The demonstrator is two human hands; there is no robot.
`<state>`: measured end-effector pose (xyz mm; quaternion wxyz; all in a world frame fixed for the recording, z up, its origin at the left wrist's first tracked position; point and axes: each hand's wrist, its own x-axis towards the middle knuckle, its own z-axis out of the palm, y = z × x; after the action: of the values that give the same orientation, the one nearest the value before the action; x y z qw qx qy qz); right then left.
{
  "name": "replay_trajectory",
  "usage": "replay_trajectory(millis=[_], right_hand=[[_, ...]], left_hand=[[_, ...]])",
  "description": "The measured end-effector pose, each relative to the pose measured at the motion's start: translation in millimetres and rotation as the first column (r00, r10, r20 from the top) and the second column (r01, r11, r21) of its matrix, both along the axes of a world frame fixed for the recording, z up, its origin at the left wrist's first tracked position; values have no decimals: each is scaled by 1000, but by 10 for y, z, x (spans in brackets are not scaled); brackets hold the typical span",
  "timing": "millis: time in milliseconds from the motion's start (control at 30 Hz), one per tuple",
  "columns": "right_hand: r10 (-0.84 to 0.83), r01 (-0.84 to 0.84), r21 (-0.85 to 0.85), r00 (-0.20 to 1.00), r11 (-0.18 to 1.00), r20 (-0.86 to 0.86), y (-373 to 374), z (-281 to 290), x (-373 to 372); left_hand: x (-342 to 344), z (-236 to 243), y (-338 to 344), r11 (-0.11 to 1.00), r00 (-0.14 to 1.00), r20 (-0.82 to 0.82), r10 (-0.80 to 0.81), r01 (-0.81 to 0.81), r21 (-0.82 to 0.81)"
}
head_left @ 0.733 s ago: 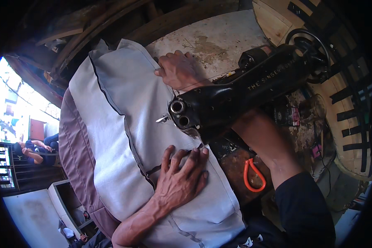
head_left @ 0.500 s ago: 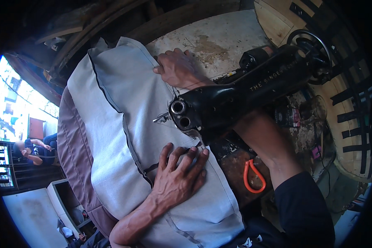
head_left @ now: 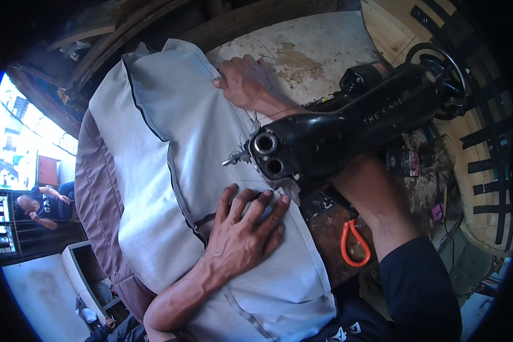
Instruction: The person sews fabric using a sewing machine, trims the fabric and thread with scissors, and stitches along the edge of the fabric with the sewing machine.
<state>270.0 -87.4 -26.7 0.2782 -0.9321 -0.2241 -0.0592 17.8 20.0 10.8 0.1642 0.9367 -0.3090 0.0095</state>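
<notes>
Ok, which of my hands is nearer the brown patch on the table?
Your right hand: it's at the edge of the cloth, just left of the brown patch. The left hand lies on the cloth, nearer you.

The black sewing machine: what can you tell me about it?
The sewing machine is glossy black, apparently metal, with pale lettering along its arm. From a ring-shaped handwheel at upper right, it slants down-left to a rounded head, which has two metal-rimmed round openings on top and small metal parts jutting leftward. Pale grey fabric lies beneath the head; the person's right forearm passes under the arm. The needle is hidden.
</notes>
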Motion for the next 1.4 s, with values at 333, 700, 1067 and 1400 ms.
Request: replay_trajectory(millis=[333,700,1067,1400], right_hand=[[-47,48,-76,999,996,19,-219,55,152],[-75,76,-55,997,996,23,-158,49,137],[-69,69,24,997,997,34,-383,114,-27],[-151,125,159,974,979,166,-2498,1989,-1630]], left_hand=[[104,14,-53,998,998,29,-54,56,-42],[131,-12,-39,997,997,48,-65,67,-39],[129,56,-123,991,994,90,-54,65,-114],[40,81,-64,994,994,105,-43,53,-94]])
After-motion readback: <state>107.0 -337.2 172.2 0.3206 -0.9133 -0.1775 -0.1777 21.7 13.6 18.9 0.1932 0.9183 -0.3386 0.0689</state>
